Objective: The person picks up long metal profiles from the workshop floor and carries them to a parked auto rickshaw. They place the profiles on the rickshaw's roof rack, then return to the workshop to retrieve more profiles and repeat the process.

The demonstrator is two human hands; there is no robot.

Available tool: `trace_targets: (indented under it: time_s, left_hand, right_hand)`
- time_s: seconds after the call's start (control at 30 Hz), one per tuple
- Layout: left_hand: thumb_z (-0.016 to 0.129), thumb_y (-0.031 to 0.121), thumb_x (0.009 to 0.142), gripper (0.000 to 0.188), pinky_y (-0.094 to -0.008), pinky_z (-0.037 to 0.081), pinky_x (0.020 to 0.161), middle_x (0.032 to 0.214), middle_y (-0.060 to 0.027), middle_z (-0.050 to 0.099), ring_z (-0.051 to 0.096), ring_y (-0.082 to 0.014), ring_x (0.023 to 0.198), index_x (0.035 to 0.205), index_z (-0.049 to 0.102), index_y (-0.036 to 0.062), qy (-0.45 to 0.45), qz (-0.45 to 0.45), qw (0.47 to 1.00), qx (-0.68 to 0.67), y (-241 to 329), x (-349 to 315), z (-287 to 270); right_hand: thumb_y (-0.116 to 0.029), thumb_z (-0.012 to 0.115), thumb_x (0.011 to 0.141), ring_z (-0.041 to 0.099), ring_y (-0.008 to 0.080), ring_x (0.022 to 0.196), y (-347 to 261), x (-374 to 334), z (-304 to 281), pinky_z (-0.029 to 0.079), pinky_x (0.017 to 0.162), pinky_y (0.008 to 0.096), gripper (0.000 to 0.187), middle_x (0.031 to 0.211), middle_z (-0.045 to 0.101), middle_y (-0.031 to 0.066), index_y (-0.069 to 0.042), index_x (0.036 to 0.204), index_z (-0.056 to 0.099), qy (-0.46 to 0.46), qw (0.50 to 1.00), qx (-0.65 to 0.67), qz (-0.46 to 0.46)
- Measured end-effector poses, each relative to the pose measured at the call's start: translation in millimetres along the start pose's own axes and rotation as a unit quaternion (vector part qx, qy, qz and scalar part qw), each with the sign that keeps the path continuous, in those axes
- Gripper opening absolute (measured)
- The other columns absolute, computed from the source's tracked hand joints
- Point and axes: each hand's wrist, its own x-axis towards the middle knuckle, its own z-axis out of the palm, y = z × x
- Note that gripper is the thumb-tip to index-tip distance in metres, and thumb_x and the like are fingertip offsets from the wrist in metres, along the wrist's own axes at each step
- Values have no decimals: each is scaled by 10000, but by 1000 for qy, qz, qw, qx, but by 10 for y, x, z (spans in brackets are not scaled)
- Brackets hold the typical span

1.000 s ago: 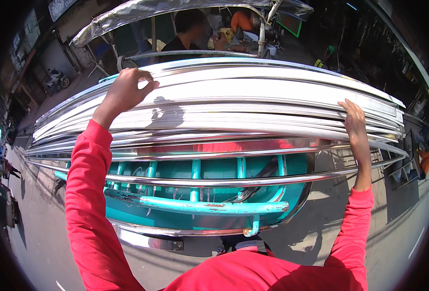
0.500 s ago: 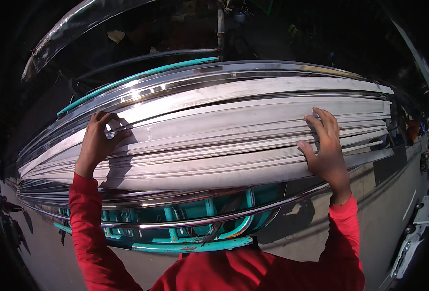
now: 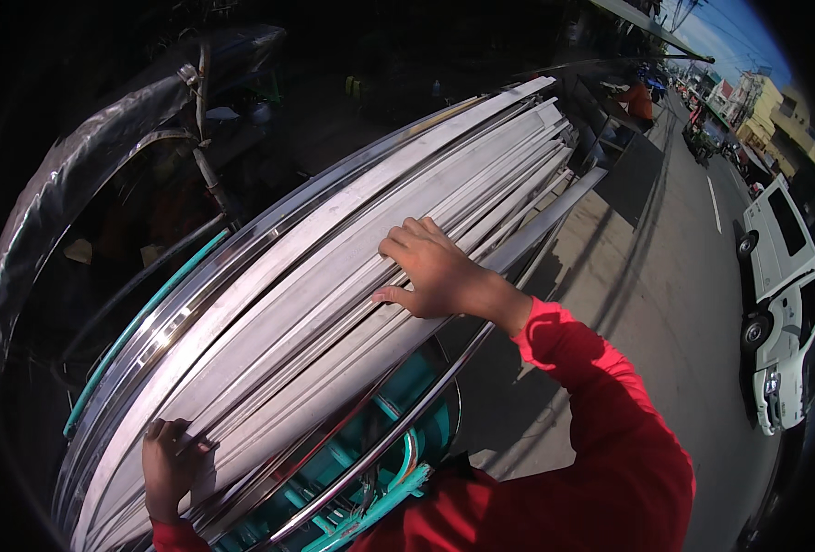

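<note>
A long stack of pale metal strips (image 3: pixel 334 276) lies on the chrome roof rack (image 3: pixel 398 432) of a teal vehicle (image 3: pixel 398 460), running from lower left to upper right. My right hand (image 3: pixel 430 271) presses flat on top of the strips near their middle, fingers spread. My left hand (image 3: pixel 173 460) grips the near edge of the stack at the lower left, fingers curled over the strips. Both arms wear red sleeves.
A clear plastic-covered canopy (image 3: pixel 67 202) curves at the left, with dark shade behind it. To the right runs a sunlit street (image 3: pixel 683 304) with a white van (image 3: pixel 785 304) parked at the edge and buildings (image 3: pixel 775 110) far off.
My view has swung right, so the strips now run diagonally and the street shows. My right hand has moved toward the stack's middle; my left hand stays at the near end.
</note>
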Motion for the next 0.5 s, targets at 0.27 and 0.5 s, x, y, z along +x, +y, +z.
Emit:
trace_targets:
  time_s: [0.27, 0.5]
  left_hand:
    - [770, 252, 707, 334, -461, 418, 766, 861, -148, 576, 537, -346, 847, 887, 632, 8, 64, 131, 988, 57, -90, -79, 122]
    - [729, 255, 749, 272, -456, 385, 725, 791, -136, 541, 521, -340, 805, 829, 603, 28, 24, 126, 988, 90, -155, -93, 165]
  right_hand:
    - [-467, 741, 769, 493, 352, 1048, -14, -7, 12, 373, 982, 443, 586, 1011, 573, 218, 48, 1020, 615, 10, 1000, -9, -10]
    - [-457, 735, 779, 514, 354, 1051, 26, -29, -13, 381, 980, 445, 608, 1057, 573, 213, 51, 1082, 592, -7, 999, -9, -35]
